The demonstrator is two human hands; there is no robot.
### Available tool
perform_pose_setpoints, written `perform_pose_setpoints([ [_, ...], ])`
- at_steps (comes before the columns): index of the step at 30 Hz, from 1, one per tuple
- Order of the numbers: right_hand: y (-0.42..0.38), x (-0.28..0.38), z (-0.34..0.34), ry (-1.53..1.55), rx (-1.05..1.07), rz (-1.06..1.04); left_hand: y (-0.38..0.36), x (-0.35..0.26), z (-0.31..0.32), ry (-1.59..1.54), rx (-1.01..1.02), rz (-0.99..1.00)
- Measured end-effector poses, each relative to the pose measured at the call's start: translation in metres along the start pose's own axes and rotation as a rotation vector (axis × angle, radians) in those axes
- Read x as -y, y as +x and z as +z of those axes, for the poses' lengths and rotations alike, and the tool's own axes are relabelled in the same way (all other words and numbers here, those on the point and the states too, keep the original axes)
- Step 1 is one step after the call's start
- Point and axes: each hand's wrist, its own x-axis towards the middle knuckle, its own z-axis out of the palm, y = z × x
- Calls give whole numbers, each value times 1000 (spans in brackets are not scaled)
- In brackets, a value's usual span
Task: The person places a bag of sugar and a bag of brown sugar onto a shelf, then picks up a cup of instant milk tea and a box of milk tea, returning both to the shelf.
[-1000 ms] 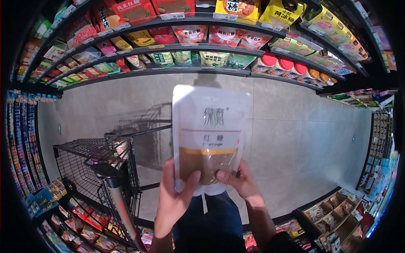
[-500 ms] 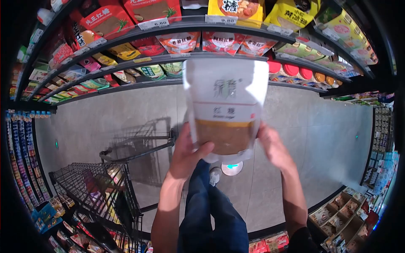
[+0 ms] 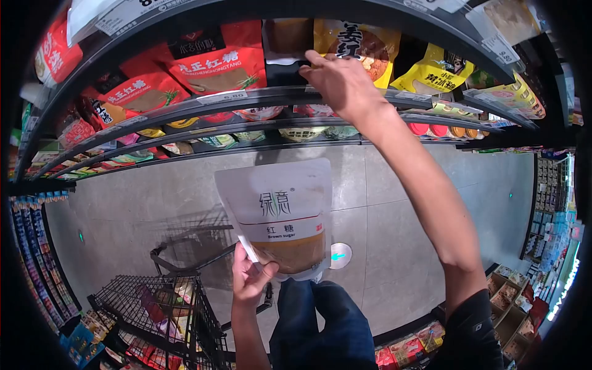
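My left hand point(image 3: 251, 276) grips the lower left corner of a white-topped stand-up pouch of brown sugar point(image 3: 277, 216), thumb across its front. The pouch faces me, tilted slightly, with brown contents showing in its lower window. My right hand point(image 3: 345, 83) reaches up to the shelf, its fingers stretched out and apart with nothing in them. It overlaps the lower part of a yellow pouch point(image 3: 376, 52). Just beyond its fingertips stands a pouch with a clear brown window point(image 3: 288, 38). Red sugar pouches point(image 3: 219, 55) stand to the left of it.
A black wire shopping cart point(image 3: 154, 308) with packages inside stands on the grey floor point(image 3: 407, 246) at my left. Shelf edges with price tags point(image 3: 223, 97) run across in front of me. Cardboard boxes of packets point(image 3: 509, 290) are at the right.
My right hand has left the brown sugar pouch and gone up to the shelf. The pouch has come lower and left, held by my left hand alone. The shelf appears nearer.
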Motion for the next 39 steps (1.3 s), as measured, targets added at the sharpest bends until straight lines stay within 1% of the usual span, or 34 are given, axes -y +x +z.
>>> perform_pose_setpoints([
  [3, -2, -12, -4, -1, 62, -53, 11, -6, 6, 11, -14, -37],
  [4, -1, -14, -8, 6, 133, -48, 13, -8, 8, -4, -18, -38],
  [5, -2, -15, -13, 2, 142, -59, 15, -9, 10, -20, -35, -56],
  [7, -6, -19, -20, -30, 78, -89, 17, -11, 12, -45, -60, -76],
  [9, -9, -23, -29, -26, 94, -92, 17, -10, 12, -51, -75, -94],
  [11, -14, -30, -34, -16, 7, -90, 18, -8, 9, -52, -86, -94],
  [12, -13, -33, -36, -56, 14, -87, 17, -5, 6, -58, -75, -74],
  [13, -8, -33, -44, -22, 181, 19, 17, -3, 3, -64, -61, -53],
  [16, -3, -39, -33, -66, 162, -25, 20, -1, 3, -62, -63, -47],
  [18, 0, -35, -23, -83, 74, -206, 22, -2, 6, -63, -68, -33],
  [19, 3, -30, -21, -82, 79, -209, 23, -2, 7, -57, -87, -27],
  [21, 8, -21, -17, -129, 233, -226, 25, -5, 8, -50, -110, -21],
  [22, 9, -21, -15, -116, 215, -198, 25, -8, 9, -47, -113, -23],
  [25, 13, -24, -12, -96, 237, -210, 23, -8, 8, -41, -115, -33],
  [26, 12, -24, -12, -124, 188, -241, 24, -8, 7, -40, -106, -38],
  [27, 12, -25, -11, -120, 184, -234, 24, -8, 7, -32, -104, -40],
  [29, 13, -24, -10, -157, 222, -227, 24, -8, 10, -40, -103, -20],
  [33, 13, -25, -9, -117, 238, -215, 26, -9, 13, -20, -96, -20],
  [35, 11, -26, -6, -84, 155, -180, 33, -12, 16, 2, -62, 20],
  [39, 6, -41, -1, -13, 90, -185, 53, -23, 22, 88, -12, 19],
])
